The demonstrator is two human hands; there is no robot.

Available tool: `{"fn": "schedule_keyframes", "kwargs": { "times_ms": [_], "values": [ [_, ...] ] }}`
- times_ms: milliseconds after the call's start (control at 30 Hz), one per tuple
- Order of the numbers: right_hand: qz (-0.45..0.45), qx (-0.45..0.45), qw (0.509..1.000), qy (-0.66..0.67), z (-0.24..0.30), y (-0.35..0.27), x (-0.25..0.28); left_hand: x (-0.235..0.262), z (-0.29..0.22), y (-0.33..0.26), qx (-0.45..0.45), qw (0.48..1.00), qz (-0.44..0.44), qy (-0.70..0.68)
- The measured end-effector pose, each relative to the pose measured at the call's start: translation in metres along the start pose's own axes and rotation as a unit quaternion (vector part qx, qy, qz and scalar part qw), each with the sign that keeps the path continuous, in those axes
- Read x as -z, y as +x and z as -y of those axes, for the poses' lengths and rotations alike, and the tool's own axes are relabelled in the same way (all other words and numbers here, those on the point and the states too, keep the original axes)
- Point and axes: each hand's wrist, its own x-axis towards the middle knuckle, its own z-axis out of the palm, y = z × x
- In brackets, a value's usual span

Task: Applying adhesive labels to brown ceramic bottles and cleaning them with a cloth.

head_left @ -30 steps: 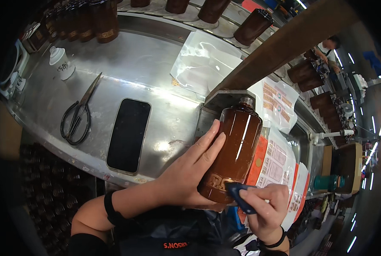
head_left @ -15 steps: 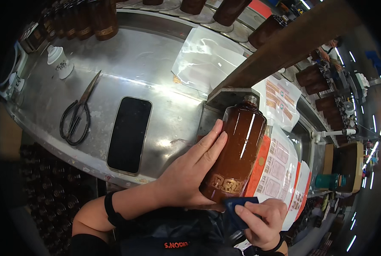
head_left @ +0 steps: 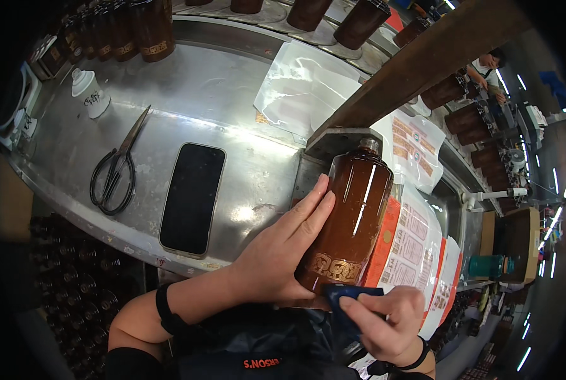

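At the far left edge a white object point(head_left: 18, 120) is half lost in the dark rim and hard to make out. Beside it a small white cup point(head_left: 89, 92) stands near the back of the metal table point(head_left: 232, 107). Black scissors point(head_left: 115, 166) lie with handles toward the near edge and blades pointing away. Just right of them a black phone point(head_left: 192, 197) lies face up, its long side running front to back, its lower end close to the table's front edge. Open bare metal lies behind the phone, up to a row of brown bottles point(head_left: 145, 28) cut off at the top.

The left hand point(head_left: 282, 253) lies flat, fingers stretched and close together, pressed along the left side of a brown bottle point(head_left: 349, 218). The bottle lies near the front edge, neck pointing away and slightly right, base toward the person; its long axis runs almost front to back. Its cap reaches under a wooden beam point(head_left: 422, 63), which hides part of a clear plastic bag point(head_left: 302, 88).

The right hand point(head_left: 384, 320) pinches a dark blue cloth point(head_left: 346, 297) at the bottle's base; the cloth hides the bottom rim. Right of the bottle, printed orange-and-white sheets point(head_left: 413, 244) overlap tightly, leaving little room there.
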Motion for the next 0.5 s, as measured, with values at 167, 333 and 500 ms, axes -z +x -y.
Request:
{"fn": "schedule_keyframes", "kwargs": {
  "times_ms": [167,333,500],
  "values": [
    [0.012,0.036,0.999,0.008,0.0006,0.0022,-0.0017,-0.0005,0.0017,0.0,0.001,1.0,0.006,0.016],
    [0.03,0.047,0.998,0.024,0.0015,0.0062,0.0,0.0,0.0019,-0.0001,0.002,1.0,0.009,0.028],
    [0.033,0.059,0.998,0.005,0.0041,0.0057,-0.0003,-0.0017,0.0014,-0.0001,0.0,1.0,0.001,0.02]
  ]
}}
